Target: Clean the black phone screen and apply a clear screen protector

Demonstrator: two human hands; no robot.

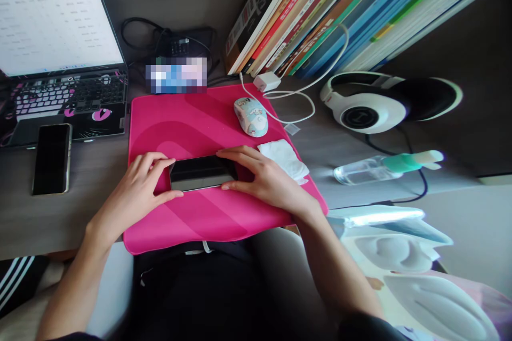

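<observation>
A black smartphone (203,172) lies sideways, screen up, on or just over a pink desk mat (180,221). My left hand (138,184) grips its left end, with the thumb by the lower corner and the index finger at the upper one. At the other end, my right hand (268,176) holds it between thumb and fingers, covering the right edge. A folded white tissue (283,159) lies partly behind my right hand. Above it on the mat sits a patterned computer mouse (251,117).
An open laptop (68,96) and a second phone (52,160) are at left. Books (296,16) stand behind a white charger (267,81) with its cable. Headphones (372,104) and a transparent bottle (370,169) with a green collar lie at right. A blurred patch hides something behind the mat.
</observation>
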